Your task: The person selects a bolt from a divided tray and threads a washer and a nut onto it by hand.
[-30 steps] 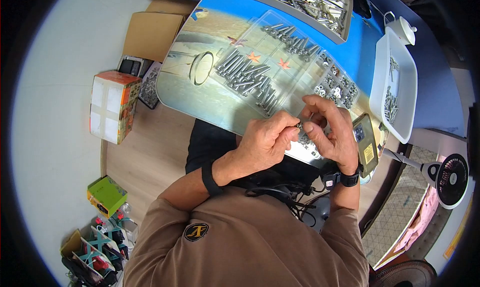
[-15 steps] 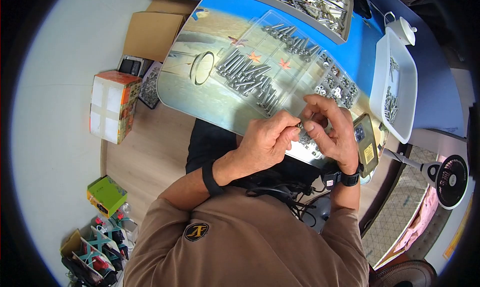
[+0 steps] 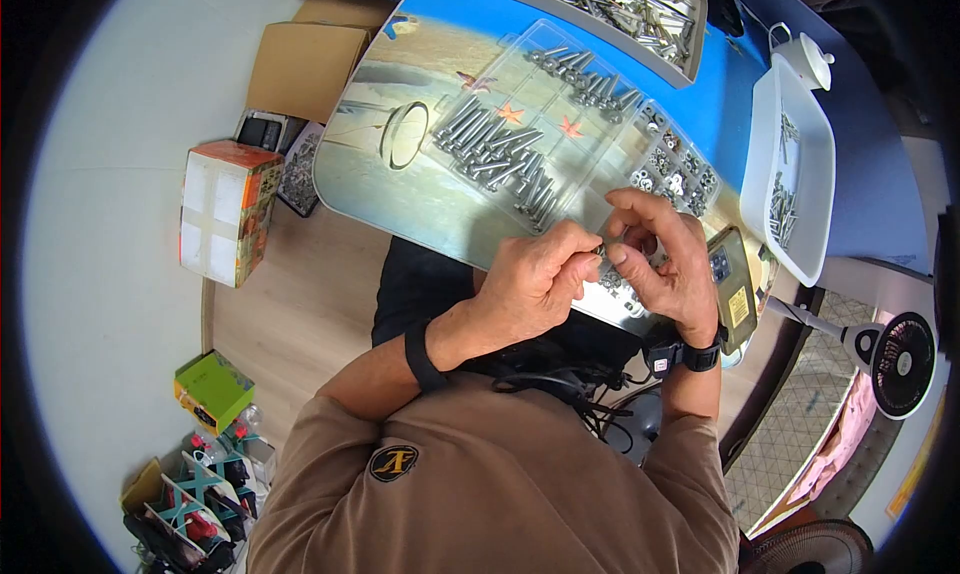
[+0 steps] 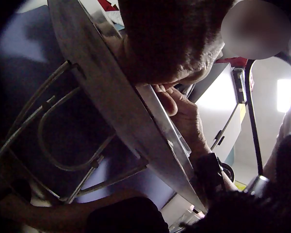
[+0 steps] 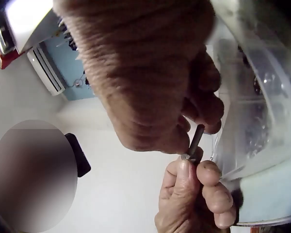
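The left hand (image 3: 530, 284) pinches a small metal bolt (image 5: 196, 139) between thumb and bent fingers at the table's near edge. The bolt's shank sticks up past the thumb tip in the right wrist view. Beside it, the right hand (image 3: 668, 264) has thumb and index finger bent and spread apart, tips close to the bolt's free end. In the left wrist view the left hand (image 4: 169, 41) fills the top, and the right hand (image 4: 186, 119) shows behind it. Small metal parts (image 3: 612, 286) lie beneath the hands, partly hidden.
Clear divided boxes hold bolts (image 3: 490, 149) and nuts (image 3: 672, 164). A tray of loose hardware (image 3: 620, 14) stands at the back. To the right are a white tub (image 3: 790, 174) with screws, a dark phone-like case (image 3: 735, 289) and a fan (image 3: 903, 362). Cardboard boxes (image 3: 305, 69) stand left.
Both hands stay almost in the same place. The small piece at the left fingertips shifts very slightly; nothing is put down or picked up.
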Available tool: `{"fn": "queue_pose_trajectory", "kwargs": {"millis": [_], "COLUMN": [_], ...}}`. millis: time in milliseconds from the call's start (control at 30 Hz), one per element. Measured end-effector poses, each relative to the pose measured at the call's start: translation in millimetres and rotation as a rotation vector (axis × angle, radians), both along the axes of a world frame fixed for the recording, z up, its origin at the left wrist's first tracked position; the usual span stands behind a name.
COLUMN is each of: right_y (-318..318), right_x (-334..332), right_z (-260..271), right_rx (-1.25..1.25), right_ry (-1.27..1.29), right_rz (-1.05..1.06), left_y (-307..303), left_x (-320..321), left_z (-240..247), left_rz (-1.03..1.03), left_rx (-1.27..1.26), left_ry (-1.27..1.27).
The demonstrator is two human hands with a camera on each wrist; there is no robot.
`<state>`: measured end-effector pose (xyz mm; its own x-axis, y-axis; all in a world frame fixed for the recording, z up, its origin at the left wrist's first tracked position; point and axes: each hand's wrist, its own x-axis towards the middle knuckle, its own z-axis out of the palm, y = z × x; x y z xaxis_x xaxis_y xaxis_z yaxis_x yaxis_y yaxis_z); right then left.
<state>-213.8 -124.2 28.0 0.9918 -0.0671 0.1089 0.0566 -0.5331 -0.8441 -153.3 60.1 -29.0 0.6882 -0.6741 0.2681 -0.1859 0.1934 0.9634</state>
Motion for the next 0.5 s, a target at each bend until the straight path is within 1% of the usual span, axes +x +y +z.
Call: {"fn": "queue_pose_trajectory", "kwargs": {"millis": [167, 233, 333, 433, 500], "right_y": [1.4, 2.2, 4.1, 1.2, 1.2], "right_x": [0.9, -0.1, 1.2, -1.0, 0.3], "right_z": [1.9, -0.9, -4.8, -4.8, 0.4], "right_rx": [-0.021, 0.020, -0.021, 0.028, 0.011], "right_ry": [0.034, 0.081, 0.033, 0.000, -0.005], "right_rz": [-0.002, -0.061, -0.100, -0.057, -0.023], "left_y": [-0.4, -0.5, -0.5, -0.7, -0.4], "left_x": [0.4, 0.6, 1.0, 1.1, 1.3], "left_z": [-0.6, 1.0, 2.4, 1.5, 1.8], "left_rz": [-0.002, -0.008, -0.004, -0.004, 0.000], "left_rx": [-0.003, 0.015, 0.005, -0.002, 0.000], "left_ry": [0.003, -0.003, -0.016, -0.021, -0.022]}}
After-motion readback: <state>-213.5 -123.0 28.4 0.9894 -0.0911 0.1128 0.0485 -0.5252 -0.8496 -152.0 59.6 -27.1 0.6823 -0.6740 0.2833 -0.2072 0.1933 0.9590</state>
